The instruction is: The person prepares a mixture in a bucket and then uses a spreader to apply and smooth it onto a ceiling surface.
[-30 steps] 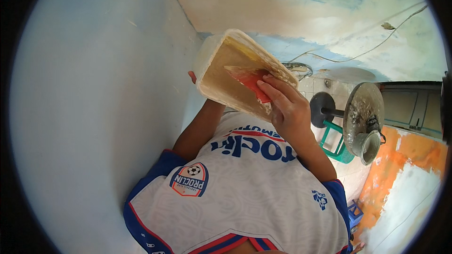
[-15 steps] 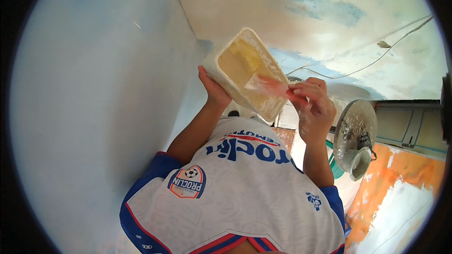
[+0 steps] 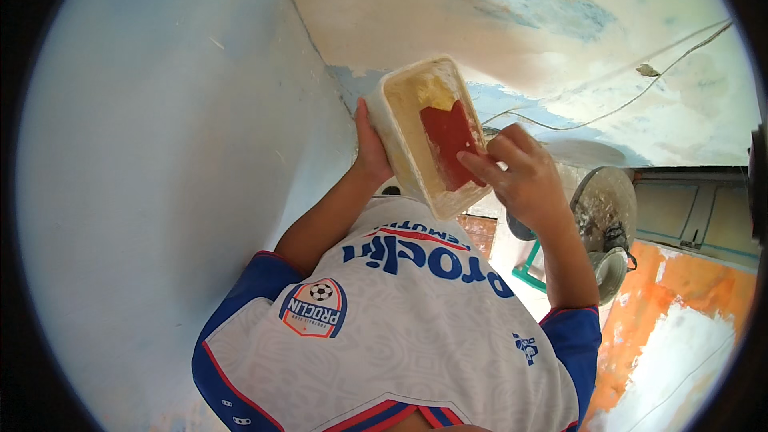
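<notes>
My left hand [image 3: 373,146] grips a white rectangular plastic tub [image 3: 398,142] by its left side, thumb up along the wall. Its opening tilts toward me, and cream and yellow paste [image 3: 435,94] coats the inside. In my right hand [image 3: 520,172] is a flat red scraper [image 3: 451,144], pinched by its right edge between thumb and fingers. The scraper's blade lies over the tub's mouth, inside the rim or just above it. Pale smears show on the fingers of my right hand.
A bluish wall [image 3: 160,152] rises close on my left. Ahead is a patchy cream-and-blue wall [image 3: 416,8] with a hanging cable [image 3: 616,116]. To the right stand a round, stained table [image 3: 604,204], a metal pot [image 3: 611,272], a green plastic frame [image 3: 529,266] and an orange-and-white panel [image 3: 640,336].
The scraper has turned so its broad red face shows over the tub, where earlier it was blurred and paste-covered. The tub has shifted slightly right and turned more upright.
</notes>
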Tool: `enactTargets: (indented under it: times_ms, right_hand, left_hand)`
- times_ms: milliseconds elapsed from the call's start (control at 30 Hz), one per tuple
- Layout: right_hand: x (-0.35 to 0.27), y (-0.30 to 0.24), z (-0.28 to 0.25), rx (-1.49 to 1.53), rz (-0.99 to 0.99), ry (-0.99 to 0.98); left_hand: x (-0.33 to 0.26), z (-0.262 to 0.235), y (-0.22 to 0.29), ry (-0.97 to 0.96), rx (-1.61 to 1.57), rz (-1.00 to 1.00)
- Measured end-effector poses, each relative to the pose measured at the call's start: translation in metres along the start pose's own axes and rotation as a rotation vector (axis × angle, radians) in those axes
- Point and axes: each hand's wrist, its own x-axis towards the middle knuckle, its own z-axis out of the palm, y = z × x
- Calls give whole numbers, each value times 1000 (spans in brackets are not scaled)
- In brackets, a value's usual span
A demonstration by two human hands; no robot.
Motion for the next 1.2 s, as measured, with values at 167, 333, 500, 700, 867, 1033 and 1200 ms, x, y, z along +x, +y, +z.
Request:
enactTargets:
  times_ms: [167, 333, 500, 700, 867, 1033, 1200]
  right_hand:
    - [4, -21, -14, 190, -10, -136]
    - [14, -34, -1, 384, 135, -153]
    - [31, -49, 23, 499, 676, -113]
    - [32, -45, 37, 404, 620, -49]
    - [47, -41, 48, 338, 646, 9]
    - [54, -35, 48, 401, 673, -213]
    - [53, -29, 45, 407, 564, -155]
  left_hand:
    - [2, -29, -4, -99, -29, 168]
    - [5, -39, -4, -158, -39, 228]
    - [8, -37, -8, -110, -79, 200]
    - [15, -41, -7, -88, -105, 190]
    - [27, -37, -8, -92, -96, 177]
    - [40, -37, -3, -122, -129, 155]
    - [43, -33, -3, -210, -105, 207]
